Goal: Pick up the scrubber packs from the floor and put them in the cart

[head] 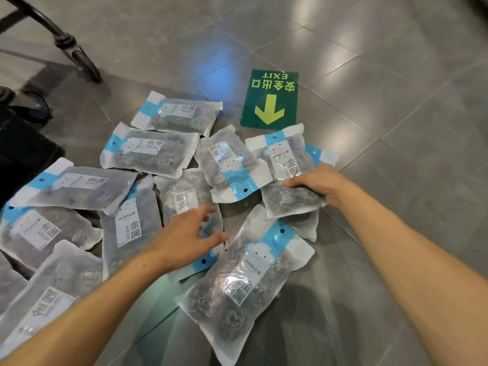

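Head view, looking down on grey floor tiles [369,62]; spread over them, many scrubber packs [148,154], overlapping one another, each a frosted clear bag with metal wire scrubbers inside, a white end and a light blue band with a small black dot; printed on each, a white cloud figure with a face, the brand word "yunlei" in small letters and two large Chinese characters, 金属; smaller lines of print too fine to read. Right hand [319,183] on the far right pack [287,178], fingers curled over its edge and thumb side against it, gripping it; pack lying across another pack underneath, still low over the floor. Left hand [184,233] reaching over the middle pack [184,196], fingers spread apart and slightly bent, holding nothing; cannot tell whether the fingertips touch the plastic. Nearest pack [237,281] lying between the two forearms, label side up, cloud figure toward the far end. Beyond the pile, a green floor sticker [272,99], seen upside down, with the word "EXIT", the characters 安全出口 and a yellow-green arrow pointing toward the pile. At upper left, black cart frame [39,19] with a caster wheel [87,64] on the floor; a second wheel [37,104] lower at the left edge; cart basket out of sight.
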Demonstrator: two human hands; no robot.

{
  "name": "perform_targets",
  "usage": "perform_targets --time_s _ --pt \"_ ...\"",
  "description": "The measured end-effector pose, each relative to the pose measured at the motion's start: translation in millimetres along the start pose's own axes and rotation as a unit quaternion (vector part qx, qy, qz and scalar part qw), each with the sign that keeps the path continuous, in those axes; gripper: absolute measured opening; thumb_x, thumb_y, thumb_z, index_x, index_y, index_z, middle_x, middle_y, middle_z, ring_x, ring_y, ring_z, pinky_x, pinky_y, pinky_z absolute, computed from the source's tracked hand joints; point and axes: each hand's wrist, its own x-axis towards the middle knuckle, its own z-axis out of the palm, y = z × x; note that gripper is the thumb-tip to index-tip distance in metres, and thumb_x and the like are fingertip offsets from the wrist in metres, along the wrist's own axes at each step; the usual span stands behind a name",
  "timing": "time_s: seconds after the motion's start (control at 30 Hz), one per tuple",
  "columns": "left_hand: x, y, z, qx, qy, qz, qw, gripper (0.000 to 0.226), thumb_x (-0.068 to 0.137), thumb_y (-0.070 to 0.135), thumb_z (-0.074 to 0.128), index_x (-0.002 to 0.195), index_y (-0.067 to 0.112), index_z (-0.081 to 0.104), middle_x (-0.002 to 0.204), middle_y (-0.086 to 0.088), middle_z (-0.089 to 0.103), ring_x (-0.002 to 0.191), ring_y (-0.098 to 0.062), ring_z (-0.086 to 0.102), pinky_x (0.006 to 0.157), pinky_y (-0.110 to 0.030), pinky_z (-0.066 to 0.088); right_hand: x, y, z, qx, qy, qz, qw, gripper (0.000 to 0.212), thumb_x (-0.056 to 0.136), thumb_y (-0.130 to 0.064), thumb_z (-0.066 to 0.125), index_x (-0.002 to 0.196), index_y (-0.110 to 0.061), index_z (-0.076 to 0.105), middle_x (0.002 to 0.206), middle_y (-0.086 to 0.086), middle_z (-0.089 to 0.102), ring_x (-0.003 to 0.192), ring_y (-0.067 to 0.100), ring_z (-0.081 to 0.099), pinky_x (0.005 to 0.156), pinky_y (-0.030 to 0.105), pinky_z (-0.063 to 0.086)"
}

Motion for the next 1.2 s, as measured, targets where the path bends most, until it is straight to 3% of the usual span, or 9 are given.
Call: perform_targets --time_s 0.1,0.2,0.27,0.4,0.5,0.8,0.97,1.1,1.2 --pt "8.6 2.5 24.2 -0.019 -0.013 -0.009 1.0 0.071 0.086 0.062 0.068 0.143 0.024 0.051 0.127 0.005 0.062 0.11 -0.012 0.06 0.096 -0.03 0.05 -9.1 10.9 -17.1 0.066 0.002 -0.033 0.997 0.043 0.069 -0.008 0.094 0.106 -0.011 0.071 0.097 0.005 0.079 0.079 0.016 0.077 0.074 0.03 0.064" --pt "18.4 7.7 42.6 -0.011 -0.043 -0.008 0.999 0.054 0.079 0.065 0.074 0.112 0.028 0.054 0.108 0.011 0.059 0.093 -0.008 0.056 0.076 -0.025 0.045 -23.4 18.2 -37.2 0.114 0.003 -0.05 0.992 0.038 0.074 -0.005 0.091 0.106 -0.013 0.071 0.093 0.001 0.078 0.073 0.011 0.076 0.061 0.023 0.062" --pt "23.8 11.2 50.5 0.023 -0.065 0.001 0.998 0.061 0.07 0.074 0.075 0.105 0.028 0.054 0.104 0.008 0.055 0.09 -0.008 0.053 0.072 -0.027 0.044 -31.3 22.8 -49.3 0.137 0.006 -0.061 0.989 0.04 0.074 -0.005 0.09 0.11 -0.01 0.073 0.095 0.003 0.08 0.074 0.012 0.078 0.061 0.023 0.062" --pt "21.2 20.8 63.4 0.061 -0.094 -0.027 0.993 0.085 0.061 0.071 0.083 0.119 0.022 0.045 0.119 0.003 0.036 0.106 -0.015 0.051 0.096 -0.033 0.05 -45.6 33.4 -66.5 0.179 0.019 -0.074 0.981 0.039 0.077 -0.002 0.087 0.113 -0.005 0.073 0.091 0.002 0.081 0.074 0.012 0.078 0.059 0.022 0.06" --pt "13.7 25.9 74.9 0.073 -0.084 -0.048 0.993 0.085 0.06 0.067 0.087 0.116 0.02 0.042 0.122 0.001 0.029 0.108 -0.017 0.047 0.099 -0.033 0.049 -56.2 40.0 -72.5 0.197 0.018 -0.081 0.977 0.039 0.08 -0.001 0.085 0.116 -0.005 0.072 0.092 0.001 0.08 0.071 0.01 0.077 0.055 0.02 0.058" --pt "-2.9 34.0 94.3 -0.026 -0.018 -0.136 0.99 0.096 0.054 0.052 0.097 0.124 0.01 0.047 0.141 -0.014 0.039 0.128 -0.032 0.051 0.107 -0.04 0.044 -75.3 62.1 -65.6 0.219 -0.01 -0.075 0.973 0.034 0.08 -0.003 0.085 0.112 -0.009 0.073 0.095 0.003 0.082 0.082 0.017 0.079 0.062 0.024 0.061" --pt "-5.6 40.1 93.5 -0.057 -0.025 -0.153 0.986 0.065 0.053 0.045 0.099 0.09 0.02 0.052 0.12 -0.008 0.049 0.094 -0.021 0.056 0.096 -0.036 0.051 -82.6 70.3 -59.1 0.224 -0.018 -0.074 0.972 0.036 0.08 -0.004 0.086 0.113 -0.01 0.073 0.101 0.005 0.081 0.09 0.02 0.079 0.07 0.027 0.064" --pt "-8.0 38.8 101.2 -0.134 -0.023 -0.117 0.984 0.063 0.05 0.037 0.096 0.1 0.029 0.059 0.105 0.002 0.068 0.09 -0.016 0.068 0.085 -0.04 0.059 -87.8 71.7 -58.0 0.214 -0.024 -0.079 0.973 0.036 0.079 -0.004 0.086 0.112 -0.012 0.072 0.104 0.006 0.081 0.091 0.02 0.079 0.073 0.027 0.064" --pt "-13.9 44.6 102.6 -0.206 -0.031 -0.094 0.974 0.058 0.065 0.021 0.091 0.109 0.03 0.053 0.098 0.003 0.074 0.086 -0.014 0.073 0.079 -0.037 0.061 -90.2 73.1 -57.8 0.21 -0.024 -0.084 0.974 0.041 0.078 -0.005 0.087 0.116 -0.01 0.072 0.103 0.004 0.081 0.092 0.019 0.079 0.073 0.027 0.064"
